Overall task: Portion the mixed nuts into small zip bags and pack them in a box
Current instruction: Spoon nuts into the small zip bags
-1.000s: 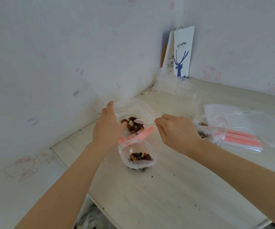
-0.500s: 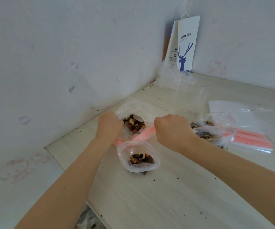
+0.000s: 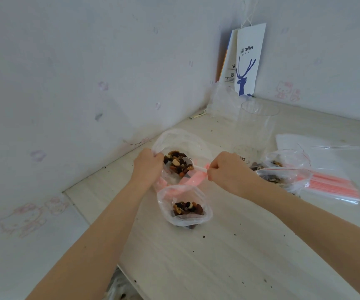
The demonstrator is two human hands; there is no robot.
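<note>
A large clear bag [image 3: 179, 140] of mixed nuts [image 3: 176, 163] lies open near the wall. My left hand [image 3: 147, 166] grips its left rim. My right hand [image 3: 228, 172] pinches the handle of a white plastic spoon [image 3: 191, 163], whose bowl sits in the nuts. Just in front stands a small zip bag [image 3: 184, 205] with a red strip, open, with a few nuts at its bottom. Two more small zip bags with nuts [image 3: 283, 169] lie right of my right hand.
A clear plastic cup [image 3: 257, 126] stands behind my right hand. A stack of empty zip bags [image 3: 335, 182] lies at the right. A white paper coffee bag [image 3: 247, 61] leans in the corner. Crumbs dot the table [image 3: 218, 256]; its left edge runs close to the wall.
My right hand has drawn slightly right, so the spoon handle shows and the bowl rests in the nuts. My left hand keeps its hold on the big bag's rim.
</note>
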